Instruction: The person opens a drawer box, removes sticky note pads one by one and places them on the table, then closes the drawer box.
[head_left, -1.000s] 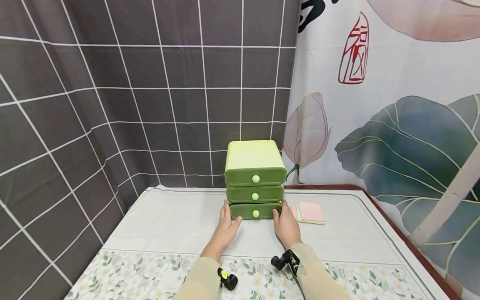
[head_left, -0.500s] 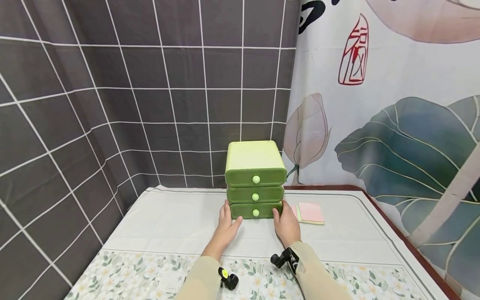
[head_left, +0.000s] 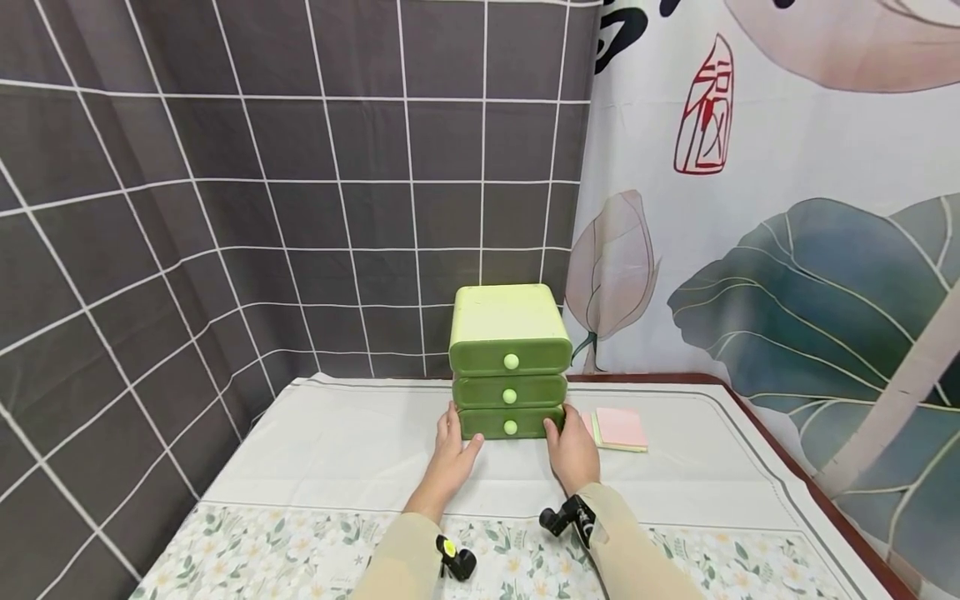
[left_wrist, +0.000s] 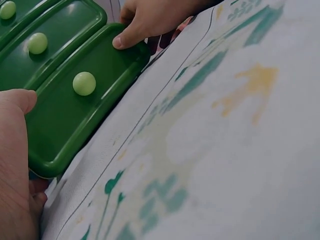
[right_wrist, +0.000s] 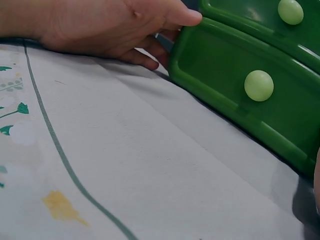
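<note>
A small green three-drawer organizer (head_left: 512,317) stands toward the back of the table, its top pale green and its drawer fronts darker. Each front has a round pale knob. My left hand (head_left: 448,462) holds the left side of the bottom drawer (head_left: 487,423), thumb at the front corner. On the opposite side my right hand (head_left: 575,454) grips likewise; the left wrist view shows its thumb (left_wrist: 119,42) on the drawer front and fingers behind the edge. In the right wrist view, the right thumb (right_wrist: 189,16) lies at the drawer's upper corner. All three drawers look pushed in.
Pink sticky notes (head_left: 621,427) lie just right of the right hand. A white tablecloth (head_left: 337,450) with a floral front band covers the table. Behind stand a dark grid-patterned curtain (head_left: 300,208) and a white lotus-print curtain (head_left: 645,125).
The dark gap above the bottom drawer, visible a second ago, has closed, and its front now sits snug under the middle drawer. Both hands stay almost in place.
</note>
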